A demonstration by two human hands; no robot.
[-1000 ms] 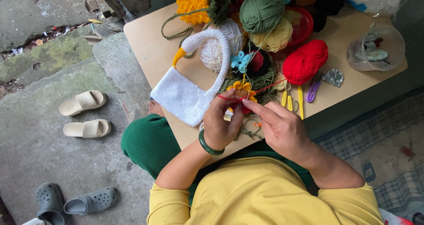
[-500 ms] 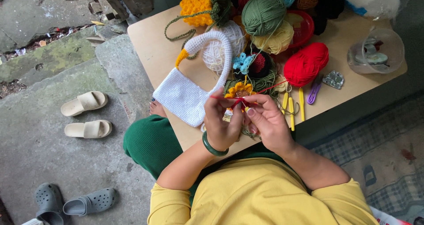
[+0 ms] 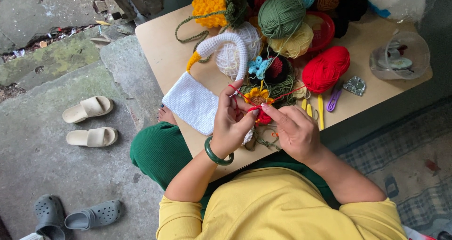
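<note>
I take the white crocheted bag [image 3: 194,101] as my landmark. Just to its right, over the near edge of the tan table [image 3: 160,47], both of my hands meet on a small red crochet piece [image 3: 263,117].

My left hand [image 3: 230,127] has its fingers curled narrow: thumb and forefinger pinch the red piece from the bag side, and the red yarn strand [image 3: 238,92] loops over the raised forefinger. My right hand [image 3: 296,132] comes in from the side away from the bag, its fingers drawn together with the forefinger laid along toward the piece; I judge it holds a hook at the tip, but I cannot see the tool itself.

So the piece lies between the two sets of fingertips, touching both, and neither hand is clearly the nearer. The strand is the long axis: it runs from the piece up and away from the bag toward the red yarn ball [image 3: 326,69] farther back on the table.

A yellow crochet flower [image 3: 257,97] sits just beyond the piece, touching or nearly so; I cannot tell which. A green bangle [image 3: 217,156] circles my left wrist.
</note>
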